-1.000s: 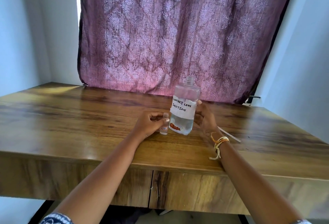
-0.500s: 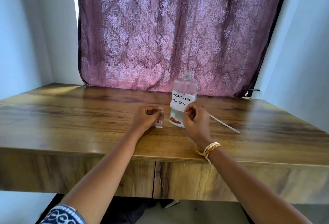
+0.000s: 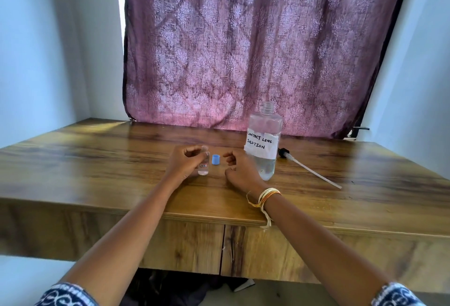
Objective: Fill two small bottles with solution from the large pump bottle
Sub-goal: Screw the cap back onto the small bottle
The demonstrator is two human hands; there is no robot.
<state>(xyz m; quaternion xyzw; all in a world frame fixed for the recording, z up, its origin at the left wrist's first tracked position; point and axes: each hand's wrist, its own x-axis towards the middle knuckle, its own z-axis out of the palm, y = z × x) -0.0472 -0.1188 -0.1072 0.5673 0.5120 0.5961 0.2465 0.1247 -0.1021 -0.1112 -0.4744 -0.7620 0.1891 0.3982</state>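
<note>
Uncapping done: left hand [image 3: 186, 162] grips one small bottle [image 3: 204, 164], blue cap [image 3: 215, 159] off beside it.
Right hand [image 3: 239, 168] loosely curled, empty; uncapped large bottle [image 3: 264, 142] awaits pouring (second small bottle unseen).

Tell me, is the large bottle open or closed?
Open. The large bottle shows a bare threaded neck, and its pump lies beside it on the table.

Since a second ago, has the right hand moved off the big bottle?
Yes. The right hand has left the large bottle and now sits to its left, empty, near the blue cap.
</note>
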